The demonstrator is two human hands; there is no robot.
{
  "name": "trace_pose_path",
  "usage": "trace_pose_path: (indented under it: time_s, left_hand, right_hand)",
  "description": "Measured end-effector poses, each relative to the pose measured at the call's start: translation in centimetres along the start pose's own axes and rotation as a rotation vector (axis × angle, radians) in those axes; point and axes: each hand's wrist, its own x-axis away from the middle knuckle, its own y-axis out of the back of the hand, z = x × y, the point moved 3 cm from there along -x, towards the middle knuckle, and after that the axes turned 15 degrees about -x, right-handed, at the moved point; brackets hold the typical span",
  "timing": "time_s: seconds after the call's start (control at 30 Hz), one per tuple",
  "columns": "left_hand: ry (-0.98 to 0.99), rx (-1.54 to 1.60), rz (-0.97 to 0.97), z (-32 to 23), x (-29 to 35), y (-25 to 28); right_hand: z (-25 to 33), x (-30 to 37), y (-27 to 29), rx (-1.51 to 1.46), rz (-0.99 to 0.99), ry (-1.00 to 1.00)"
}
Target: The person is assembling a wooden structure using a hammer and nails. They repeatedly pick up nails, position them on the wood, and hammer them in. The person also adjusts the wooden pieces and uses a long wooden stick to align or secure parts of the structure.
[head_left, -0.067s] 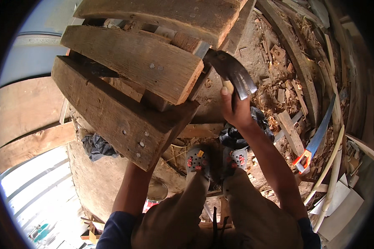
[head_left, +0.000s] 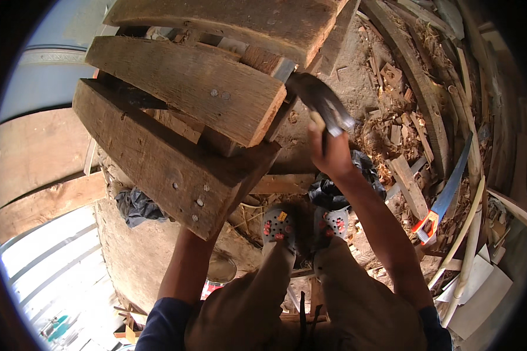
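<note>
My right hand (head_left: 334, 155) is wrapped round the handle of a claw hammer (head_left: 320, 103) with a dark metal head, slightly blurred. The hammer's striking end is close to the end of a small wooden piece (head_left: 283, 70) wedged between two thick planks; whether they touch I cannot tell. These belong to a heavy timber frame, with a middle plank (head_left: 187, 88) and a nearer plank (head_left: 158, 158), both showing nail heads. My left forearm (head_left: 185, 266) reaches up beneath the nearer plank, which hides my left hand and its fingers.
Wood shavings and offcuts (head_left: 401, 128) litter the ground at the right, near long curved timbers (head_left: 416, 82). A handsaw (head_left: 448, 190) with a blue blade and orange handle lies there. Black plastic (head_left: 328, 193) sits by my feet, and another dark bundle (head_left: 137, 207) lies at the left.
The hammer head has shifted a little to the left, its claw swinging left and slightly upward with my right hand. The planks and my left arm stay put.
</note>
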Motion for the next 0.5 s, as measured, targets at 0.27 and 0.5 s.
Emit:
trace_pose_path:
  time_s: [0.27,0.5]
  left_hand:
    - [0.001,-0.005,-0.009,-0.2,0.0,0.3]
    - [0.009,-0.016,-0.026,-0.2,0.2,0.4]
  right_hand:
    - [0.9,-0.3,0.6,-0.024,-0.027,0.059]
    - [1.3,-2.7,0.4,0.021,0.092,-0.342]
